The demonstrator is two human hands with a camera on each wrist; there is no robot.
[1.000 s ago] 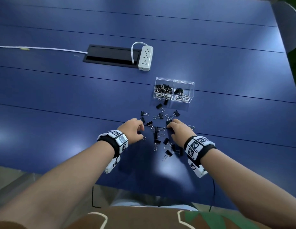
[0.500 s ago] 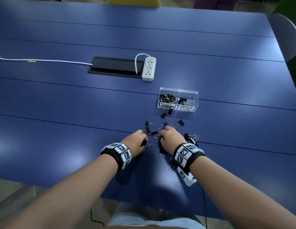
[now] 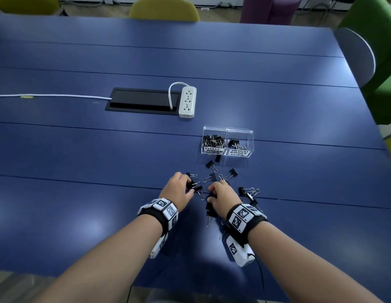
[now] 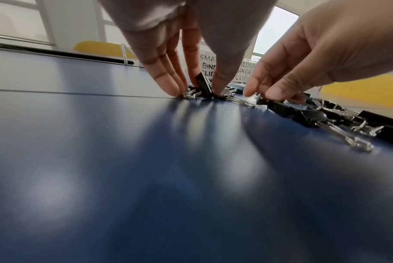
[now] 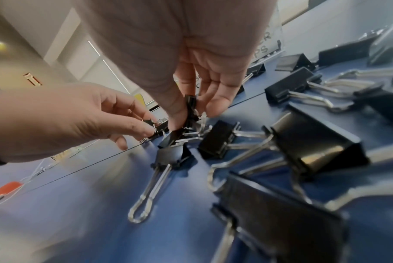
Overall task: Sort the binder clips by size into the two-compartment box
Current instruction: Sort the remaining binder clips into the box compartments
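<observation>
On the blue table [image 3: 80, 149], just in front of the clear two-compartment box [image 3: 227, 141], both hands now work in the middle of the loose binder clips [image 3: 231, 173]. One second ago the hands were apart, each at its own side of the pile; now they are almost touching, and the right hand [image 3: 223, 196] has moved inward, so several clips that it covered are visible at its right side. My judgement is that this is a picking step: each hand collects clips before it carries them to the box.

The left hand [image 3: 179, 191] is arched over the table with fingers [image 4: 168, 83] pointing down. In the left wrist view its thumb and forefinger pinch a small black clip [image 4: 202, 83] that stands on edge, while the other fingertips touch the surface beside it. The right hand is also bent downward; in the right wrist view its thumb and fingers close around a small clip [image 5: 191, 106] lifted a little above the others.

The box stands beyond the pile, well apart from the power strip [image 3: 187, 101]. Its left compartment, labelled for small clips, holds many; the right one, for medium clips, holds only a few. Many clips are not yet sorted, so I think the task is perhaps half done.
</observation>
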